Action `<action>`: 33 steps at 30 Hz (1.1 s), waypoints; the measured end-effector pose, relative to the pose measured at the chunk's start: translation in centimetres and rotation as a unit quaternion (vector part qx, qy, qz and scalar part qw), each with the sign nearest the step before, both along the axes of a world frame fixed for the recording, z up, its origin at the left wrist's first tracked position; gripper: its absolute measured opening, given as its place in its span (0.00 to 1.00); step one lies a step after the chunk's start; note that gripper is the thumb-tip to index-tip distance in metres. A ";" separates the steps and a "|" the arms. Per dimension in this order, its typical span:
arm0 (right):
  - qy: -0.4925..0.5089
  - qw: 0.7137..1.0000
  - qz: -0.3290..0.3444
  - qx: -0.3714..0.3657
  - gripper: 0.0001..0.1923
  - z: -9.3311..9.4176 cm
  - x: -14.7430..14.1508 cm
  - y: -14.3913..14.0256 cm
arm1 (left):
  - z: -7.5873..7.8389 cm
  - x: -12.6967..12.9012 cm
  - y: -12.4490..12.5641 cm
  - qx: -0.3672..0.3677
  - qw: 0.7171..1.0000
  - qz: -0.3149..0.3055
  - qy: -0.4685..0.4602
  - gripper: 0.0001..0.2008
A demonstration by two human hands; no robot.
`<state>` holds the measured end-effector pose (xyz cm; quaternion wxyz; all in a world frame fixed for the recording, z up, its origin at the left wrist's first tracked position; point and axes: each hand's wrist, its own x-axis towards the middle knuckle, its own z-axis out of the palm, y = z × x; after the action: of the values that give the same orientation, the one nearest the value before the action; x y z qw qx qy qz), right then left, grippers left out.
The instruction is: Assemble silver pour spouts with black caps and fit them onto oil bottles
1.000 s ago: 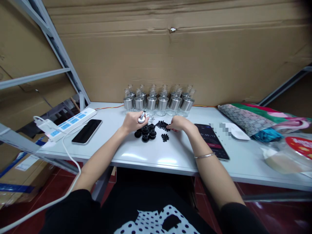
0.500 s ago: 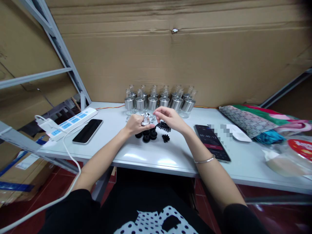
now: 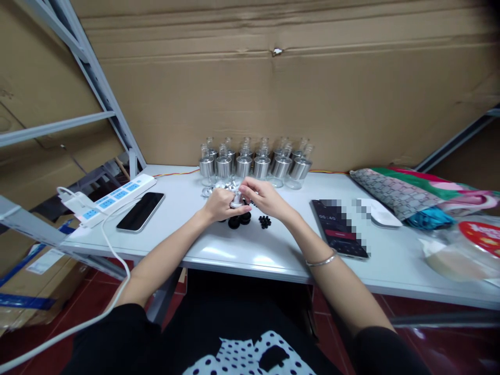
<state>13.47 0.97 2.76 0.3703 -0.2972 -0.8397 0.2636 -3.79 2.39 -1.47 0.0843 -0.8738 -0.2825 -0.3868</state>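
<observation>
My left hand [image 3: 219, 204] is closed around a small silver cap-like part [image 3: 236, 203], its wide end facing down. My right hand [image 3: 267, 198] meets it from the other side, thumb and fingertips pinched at the part's upper end. Anything small between those right fingertips is hidden. Just behind the left hand lies a pile of loose silver parts [image 3: 222, 186]. Round black caps [image 3: 239, 221] sit below the hands, partly covered by them. To their right is a cluster of small black pieces [image 3: 264, 222].
Several glass bottles with metal sleeves [image 3: 244, 167] stand in rows against the cardboard. A dark phone [image 3: 140, 212] and a power strip [image 3: 117, 198] lie left. Rightward are a phone showing a timer [image 3: 338, 229], a white device [image 3: 380, 213], fabric [image 3: 425, 195] and a tape roll [image 3: 464, 255].
My right hand has come left and slightly down, from apart to touching the silver part. My left hand still holds that part, slightly lower and further right.
</observation>
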 end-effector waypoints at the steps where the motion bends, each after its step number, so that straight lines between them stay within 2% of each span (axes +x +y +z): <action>1: -0.010 1.000 -0.008 0.017 0.17 0.0 0.0 -0.1 | 0.0 0.0 0.0 0.009 1.000 0.004 0.004 0.33; 7: -0.036 0.994 -0.063 0.078 0.20 0.0 -0.2 -0.2 | 0.1 0.1 0.1 0.046 0.999 0.006 0.022 0.28; 10: -0.041 0.992 -0.088 0.085 0.21 0.1 -0.3 -0.4 | 0.3 0.2 0.0 0.074 0.997 0.009 0.027 0.22; 14: -0.030 0.992 -0.101 0.074 0.22 0.1 -0.3 -0.4 | 0.5 0.2 -0.1 0.102 0.994 0.018 0.026 0.21; 19: -0.021 0.991 -0.116 0.071 0.22 0.0 0.1 0.0 | 0.7 0.2 -0.3 0.044 0.999 0.027 0.016 0.18; 22: -0.044 0.984 -0.136 0.109 0.20 -0.2 0.3 0.3 | 0.8 0.2 -0.5 -0.014 1.000 0.019 -0.017 0.12; 26: -0.081 0.972 -0.141 0.168 0.12 -0.4 0.7 0.4 | 0.7 0.2 -0.2 -0.046 0.997 -0.019 -0.051 0.07; 29: -0.079 0.974 -0.122 0.172 0.07 -0.5 0.8 0.4 | 0.5 0.2 0.1 -0.045 0.998 -0.016 -0.039 0.07; 33: -0.064 0.978 -0.110 0.165 0.06 -0.5 0.8 0.4 | 0.6 0.2 0.2 0.009 0.999 0.018 -0.044 0.07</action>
<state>14.22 1.34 2.23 0.3862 -0.3388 -0.8559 0.0590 -3.62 2.57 -0.89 0.0866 -0.8501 -0.2980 -0.4255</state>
